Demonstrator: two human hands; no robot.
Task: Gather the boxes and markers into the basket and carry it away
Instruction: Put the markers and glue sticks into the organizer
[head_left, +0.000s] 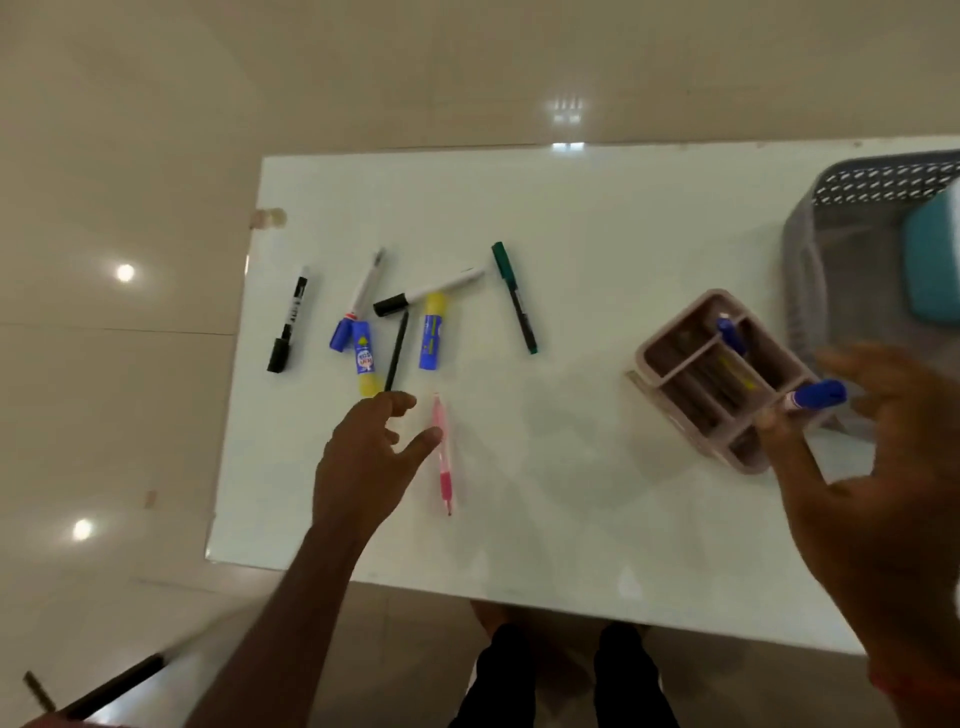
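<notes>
A pink pen is seen at the table's 7 o'clock, beside the spread, empty left hand. At 3 o'clock a blue-capped marker is pinched by the right hand over the pink box. The grey basket is set beyond.

basket, teal box: cut at right | right hand, blue marker: blurred
</notes>
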